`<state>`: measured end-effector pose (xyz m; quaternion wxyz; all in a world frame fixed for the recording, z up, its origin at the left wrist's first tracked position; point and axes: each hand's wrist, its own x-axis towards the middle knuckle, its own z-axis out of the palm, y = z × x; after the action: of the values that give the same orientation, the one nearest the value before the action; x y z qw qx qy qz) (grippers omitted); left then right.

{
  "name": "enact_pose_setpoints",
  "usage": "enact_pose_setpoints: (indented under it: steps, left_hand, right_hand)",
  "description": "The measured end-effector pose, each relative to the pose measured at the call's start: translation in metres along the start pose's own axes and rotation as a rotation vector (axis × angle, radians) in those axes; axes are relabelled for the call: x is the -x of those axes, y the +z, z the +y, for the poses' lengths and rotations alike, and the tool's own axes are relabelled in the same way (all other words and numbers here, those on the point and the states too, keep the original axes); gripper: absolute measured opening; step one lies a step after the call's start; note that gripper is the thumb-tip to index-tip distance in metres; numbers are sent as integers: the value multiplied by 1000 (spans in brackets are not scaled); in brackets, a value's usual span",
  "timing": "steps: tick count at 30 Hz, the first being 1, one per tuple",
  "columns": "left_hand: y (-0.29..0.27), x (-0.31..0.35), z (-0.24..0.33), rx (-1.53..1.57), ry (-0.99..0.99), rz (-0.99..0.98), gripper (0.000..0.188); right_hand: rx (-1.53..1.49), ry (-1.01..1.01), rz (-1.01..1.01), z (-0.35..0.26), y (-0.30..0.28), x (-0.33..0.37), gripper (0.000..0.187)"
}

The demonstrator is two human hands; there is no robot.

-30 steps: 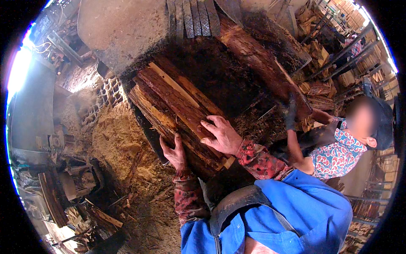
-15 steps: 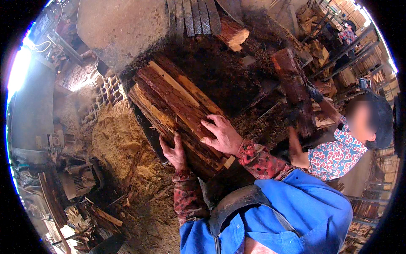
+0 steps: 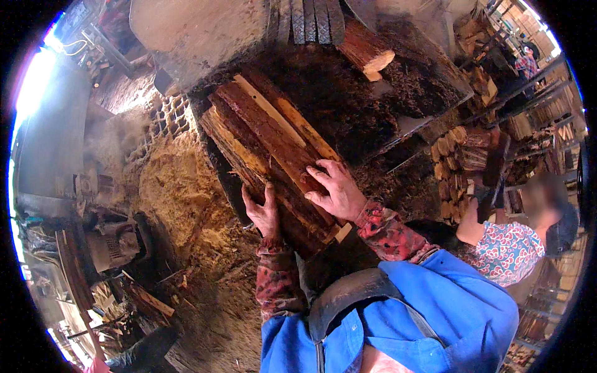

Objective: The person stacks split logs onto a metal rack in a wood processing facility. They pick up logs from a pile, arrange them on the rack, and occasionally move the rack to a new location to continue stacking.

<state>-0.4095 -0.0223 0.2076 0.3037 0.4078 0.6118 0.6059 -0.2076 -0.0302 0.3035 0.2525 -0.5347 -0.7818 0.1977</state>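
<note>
A bundle of long bark-covered wood slabs (image 3: 258, 118) lies slantwise before me, dark reddish bark on top with paler sawn strips showing. My right hand (image 3: 339, 189) rests on the near part of the bundle, fingers spread over the upper slabs. At the bundle's left edge, my left hand (image 3: 264, 211) touches the side with thumb and fingers apart. Neither hand is wrapped around a slab. A short sawn end (image 3: 342, 233) pokes out at the near end, below my right hand. The undersides of the slabs are hidden.
Beyond stands a cut log (image 3: 367, 50) beside hanging dark rubber strips (image 3: 317, 22). A co-worker in a patterned shirt (image 3: 510, 248) is at the right, near stacked split wood (image 3: 451, 161). Sawdust (image 3: 177, 196) heaps at left, near a motor-like machine (image 3: 115, 245).
The co-worker has moved back to the right, and the dark log they held upright beside the bundle has gone from there. My hands stay on the slabs; the whole view has shifted slightly.
</note>
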Motion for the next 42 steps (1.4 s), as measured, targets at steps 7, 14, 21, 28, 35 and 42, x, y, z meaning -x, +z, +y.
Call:
enact_pose_setpoints:
  steps: [7,14,21,28,35,42]
  left_hand:
    - [0,1,12,-55,-29,-5,67]
    - [0,0,-5,-23,-36,-1,72]
    - [0,3,14,-25,-62,-3,71]
    - [1,2,16,-12,-5,-13,65]
    - [1,2,7,16,-37,-23,68]
    - [-1,2,5,-23,-44,-5,69]
  right_hand:
    - [6,-18,46,2,3,1,57]
    - [-18,-10,50,3,4,2,57]
    - [-37,7,52,2,4,3,55]
    - [-40,-25,80,4,6,3,55]
    - [-19,-26,85,2,3,4,56]
    - [-46,1,64,0,3,4,58]
